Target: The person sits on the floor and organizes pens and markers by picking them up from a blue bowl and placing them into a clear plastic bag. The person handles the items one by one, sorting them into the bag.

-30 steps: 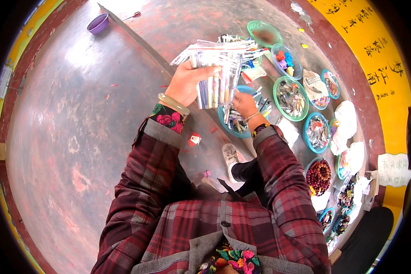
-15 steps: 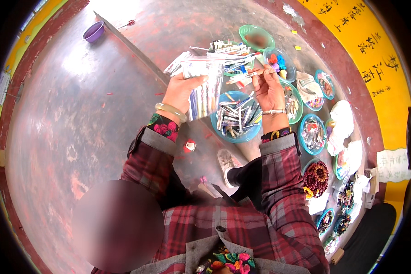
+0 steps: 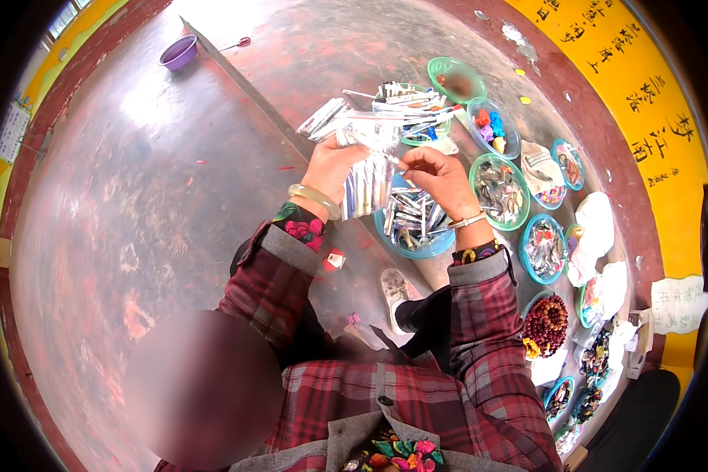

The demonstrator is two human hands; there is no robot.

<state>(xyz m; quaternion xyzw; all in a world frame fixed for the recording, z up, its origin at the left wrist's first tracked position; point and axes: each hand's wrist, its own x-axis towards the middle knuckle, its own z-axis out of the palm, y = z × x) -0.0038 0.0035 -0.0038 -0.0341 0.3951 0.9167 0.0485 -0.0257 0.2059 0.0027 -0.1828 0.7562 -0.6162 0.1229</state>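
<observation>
From afar, my left hand [image 3: 329,171] holds a clear bag [image 3: 370,179] of pen-like sticks above the floor [image 3: 173,236]; my right hand [image 3: 442,185] pinches a slender stick [image 3: 394,160] at the bag's right edge, near a blue basket [image 3: 431,251] of similar pieces.

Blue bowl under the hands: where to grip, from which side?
Probably the near rim of the blue bowl, from the person's side: its curved wall shows bare there, while the clear bag and right hand overlap its far edge.
</observation>
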